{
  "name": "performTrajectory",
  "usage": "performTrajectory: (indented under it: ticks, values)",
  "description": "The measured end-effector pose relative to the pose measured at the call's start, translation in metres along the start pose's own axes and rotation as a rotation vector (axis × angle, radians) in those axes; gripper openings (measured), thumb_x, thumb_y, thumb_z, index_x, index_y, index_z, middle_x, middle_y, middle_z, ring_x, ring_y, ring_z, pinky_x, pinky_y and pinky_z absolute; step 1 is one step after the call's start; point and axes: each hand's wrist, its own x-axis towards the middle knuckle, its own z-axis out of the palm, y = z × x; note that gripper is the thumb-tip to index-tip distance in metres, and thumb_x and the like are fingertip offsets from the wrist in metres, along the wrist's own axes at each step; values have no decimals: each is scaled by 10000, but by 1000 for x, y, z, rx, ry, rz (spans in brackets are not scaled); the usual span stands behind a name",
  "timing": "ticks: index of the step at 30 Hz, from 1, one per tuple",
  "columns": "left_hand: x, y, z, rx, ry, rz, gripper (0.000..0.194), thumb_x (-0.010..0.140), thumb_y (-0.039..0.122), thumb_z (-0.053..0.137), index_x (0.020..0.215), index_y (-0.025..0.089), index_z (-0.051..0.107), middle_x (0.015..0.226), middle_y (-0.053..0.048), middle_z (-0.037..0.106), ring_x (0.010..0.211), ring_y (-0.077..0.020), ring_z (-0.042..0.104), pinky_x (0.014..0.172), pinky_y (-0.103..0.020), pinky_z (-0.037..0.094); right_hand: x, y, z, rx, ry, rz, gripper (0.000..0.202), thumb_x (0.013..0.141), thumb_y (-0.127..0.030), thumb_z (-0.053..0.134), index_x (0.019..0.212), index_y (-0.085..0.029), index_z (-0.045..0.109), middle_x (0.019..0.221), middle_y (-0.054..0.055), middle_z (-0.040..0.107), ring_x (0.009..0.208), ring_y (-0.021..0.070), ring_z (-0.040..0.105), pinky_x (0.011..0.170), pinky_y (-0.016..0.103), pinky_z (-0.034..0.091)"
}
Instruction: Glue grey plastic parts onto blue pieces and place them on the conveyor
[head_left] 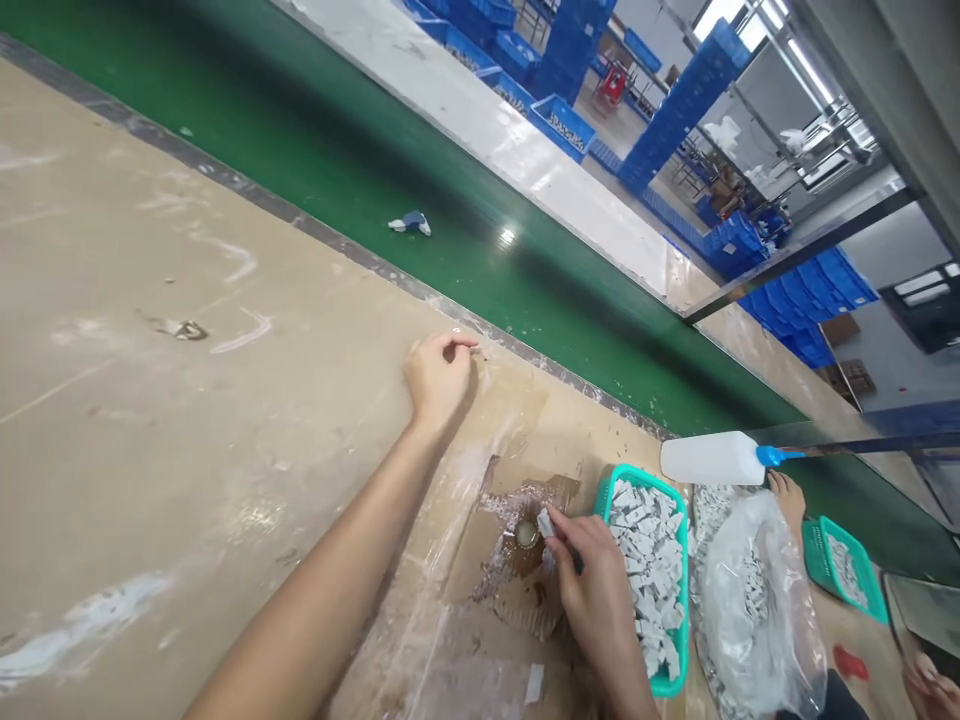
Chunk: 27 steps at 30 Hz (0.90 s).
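Fingers (556, 528) of the right hand (600, 590) pinch a small white plastic piece (545, 522), holding it right over a brown glue patch (525, 555) on the taped cardboard. Left hand (439, 375) is out ahead near the belt edge, fingers curled with thumb and forefinger tips together; a tiny white bit shows at the tips but I can't tell if it's gripped.

Largest to smallest:
- Worktop (150, 400): tan, scuffed, white smears, plastic film taped down under the work area.
- Green conveyor belt (450, 210) along the far edge, one blue-white part (410, 223) lying on it.
- Clear bag (750, 600) of white pieces, right of the basket.
- Teal basket (622, 480) full of the same white pieces, just beside the right hand.
- White squeeze bottle (709, 458) with blue nozzle, lying past the basket.
- Second teal basket (844, 565) further right, another person's hand (787, 495) behind the bag.

Risks as I read it:
- Piece is held at the very tip; a slip drops it into the wet patch and it gets smeared or sticks to the film.
- Right wrist sits against the basket rim; a sideways move could tip it and spill pieces onto the glue.
- Glue patch looks spread and messy, so fingers could pick up residue and foul the next piece.
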Motion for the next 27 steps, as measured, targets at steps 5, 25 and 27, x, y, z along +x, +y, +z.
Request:
performTrajectory:
  ticks: [5,25,27]
  values:
    - [-1,0,1,8,-2,-2,279,784,157,490,807,183,767,870,-38,744,883,-228,623,865,-343,450,-3,4,7,-21,55,-123,344,981,-231,541,1312,-248,635,890,46,711,806,180,611,745,315,505]
    - [-5,-2,2,-17,-26,-40,320,744,193,490,867,165,784,777,-35,722,732,-187,652,692,-261,455,-9,7,15,-139,94,-107,314,1008,-278,434,1176,-190,685,887,79,715,820,216,631,784,367,493]
    - [-6,-1,2,-9,-33,-37,324,744,203,488,872,166,783,773,-36,722,727,-189,653,680,-261,452,-9,10,18,-174,110,-119,360,1014,-286,410,1261,-182,651,860,80,710,798,215,627,776,363,491]
